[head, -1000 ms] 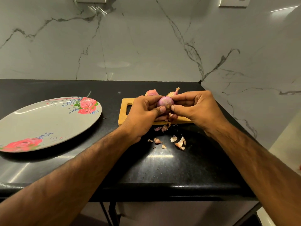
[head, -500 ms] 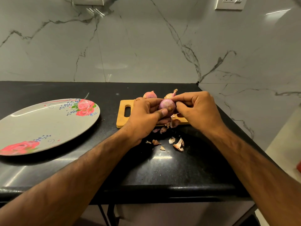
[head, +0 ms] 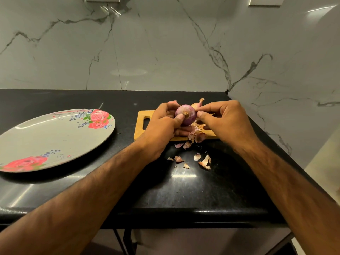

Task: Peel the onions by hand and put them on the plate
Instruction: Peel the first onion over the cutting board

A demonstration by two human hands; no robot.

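- Two bare hands met above the far part of a small wooden cutting board (head: 139, 129) that lay on a glossy black stone worktop (head: 202, 190).
- The left hand (head: 161, 129) had its grip closed round a round purple onion (head: 185, 115). Its fingers curled beneath the onion and its thumb pressed on the near face, beside the brown root stub that pointed at the camera.
- The right hand (head: 226, 124) had its grip closed too, thumb and forefinger pinching at the onion's right side and the other fingers curled.
- The onion was held just above the board, well apart from the plate.
- A tan onion with a dry stalk (head: 197, 103) and a pinkish onion (head: 173, 102) showed behind the hands, both partly hidden.
- Dry pinkish peel scraps (head: 205, 161) lay at the board's near edge and on the worktop in front of it.
- An oval grey plate with red rose prints (head: 55, 137) sat on the worktop to the left.
- A white marble wall with grey veins (head: 165, 52) rose behind the worktop.
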